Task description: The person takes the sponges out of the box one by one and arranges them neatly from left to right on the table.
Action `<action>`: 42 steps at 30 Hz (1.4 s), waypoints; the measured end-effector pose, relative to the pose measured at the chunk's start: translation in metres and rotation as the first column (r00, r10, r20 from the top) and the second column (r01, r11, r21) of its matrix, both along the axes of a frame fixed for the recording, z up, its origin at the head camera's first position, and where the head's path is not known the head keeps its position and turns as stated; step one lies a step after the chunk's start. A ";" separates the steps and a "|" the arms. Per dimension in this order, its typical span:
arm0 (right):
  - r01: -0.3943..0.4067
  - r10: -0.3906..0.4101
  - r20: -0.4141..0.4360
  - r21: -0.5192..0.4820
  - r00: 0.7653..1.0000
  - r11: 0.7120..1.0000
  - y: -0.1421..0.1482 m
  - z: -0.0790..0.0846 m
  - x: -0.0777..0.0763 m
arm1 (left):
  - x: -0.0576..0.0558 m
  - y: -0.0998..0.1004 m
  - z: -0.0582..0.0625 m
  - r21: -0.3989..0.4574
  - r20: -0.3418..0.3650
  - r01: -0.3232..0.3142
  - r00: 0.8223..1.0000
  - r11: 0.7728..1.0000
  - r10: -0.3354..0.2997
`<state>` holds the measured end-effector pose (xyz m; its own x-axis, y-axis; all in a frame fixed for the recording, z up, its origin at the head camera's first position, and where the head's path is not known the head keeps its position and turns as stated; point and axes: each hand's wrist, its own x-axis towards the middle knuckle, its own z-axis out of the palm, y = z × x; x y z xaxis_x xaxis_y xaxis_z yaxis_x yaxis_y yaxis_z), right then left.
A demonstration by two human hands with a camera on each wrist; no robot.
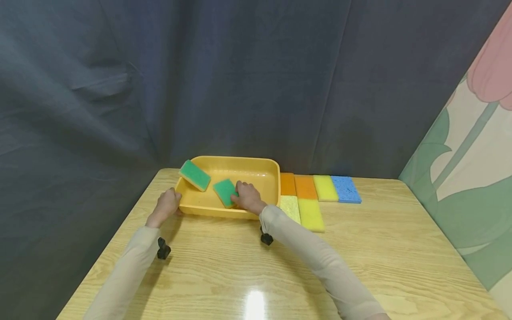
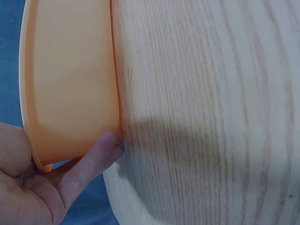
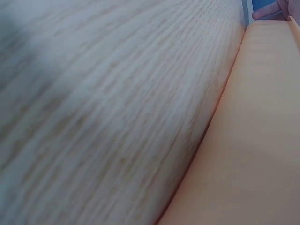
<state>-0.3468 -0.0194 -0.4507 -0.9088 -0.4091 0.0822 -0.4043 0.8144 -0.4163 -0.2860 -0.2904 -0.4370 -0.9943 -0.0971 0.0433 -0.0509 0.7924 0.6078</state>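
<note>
A yellow-orange plastic bin stands on the table. My left hand grips its left end; in the left wrist view the fingers wrap round the bin's corner and rim. Inside the bin, my right hand pinches the right edge of a green-topped sponge. Another green-topped sponge with a yellow side leans on the bin's left rim. In the right wrist view only the bin's outer wall and part of the left hand show; the right hand is out of frame there.
Right of the bin, flat sponges lie side by side on the wooden table: two orange, several yellow and a blue one. A dark curtain hangs behind, and a floral panel stands at the right.
</note>
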 end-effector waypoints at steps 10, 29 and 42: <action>0.041 -0.041 -0.003 0.056 0.999 0.998 -0.001 0.003 0.000 | -0.001 -0.001 0.000 -0.014 0.028 -0.001 1.000 1.000 0.001; 0.052 -0.052 -0.001 0.161 0.999 0.986 -0.003 0.000 0.001 | 0.000 -0.001 0.000 -0.016 0.015 -0.002 1.000 1.000 0.003; 0.057 -0.052 0.067 -0.080 0.996 0.995 0.001 0.003 0.000 | 0.000 -0.001 -0.001 0.019 0.008 -0.008 1.000 1.000 0.008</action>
